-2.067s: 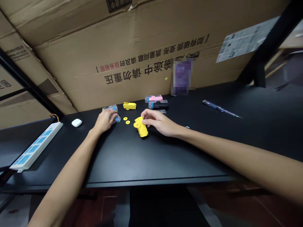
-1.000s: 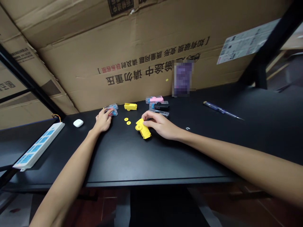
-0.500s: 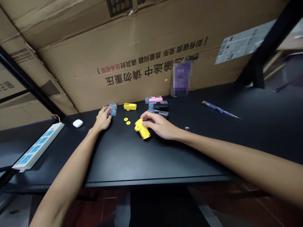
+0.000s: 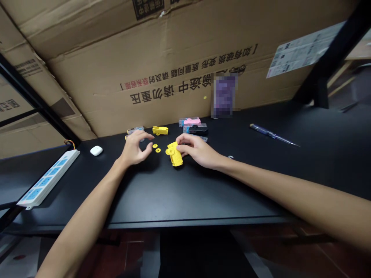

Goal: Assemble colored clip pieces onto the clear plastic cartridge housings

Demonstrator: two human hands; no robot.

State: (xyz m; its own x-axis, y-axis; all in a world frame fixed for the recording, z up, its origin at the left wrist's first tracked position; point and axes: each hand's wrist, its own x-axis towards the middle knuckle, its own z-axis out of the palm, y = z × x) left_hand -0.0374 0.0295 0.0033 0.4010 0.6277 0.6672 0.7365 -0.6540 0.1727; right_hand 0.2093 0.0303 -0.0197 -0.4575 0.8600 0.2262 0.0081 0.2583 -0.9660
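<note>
Between the thumb and fingers of my right hand (image 4: 199,151) is a yellow plastic toy part (image 4: 175,155) with a round disc on its left side, held tilted above the dark table. My left hand (image 4: 136,148) is empty, thumb and fingers apart, just left of two small yellow discs (image 4: 158,150). Behind it, partly covered, lie clear plastic pieces (image 4: 139,129). A second yellow part (image 4: 160,130) lies by the cardboard. Just beyond my right hand are a clear piece with pink (image 4: 189,121) and a clear piece with black (image 4: 195,128).
A screwdriver (image 4: 272,134) lies to the right on the black table (image 4: 185,197). At the left are a white earbud case (image 4: 96,150) and a power strip (image 4: 50,177). A large cardboard sheet (image 4: 101,69) stands along the back, with a blurred purple packet (image 4: 224,96) against it.
My left hand has come away from the clear pieces and moved right, its fingers now spread. The yellow part in my right hand has turned slightly more upright.
</note>
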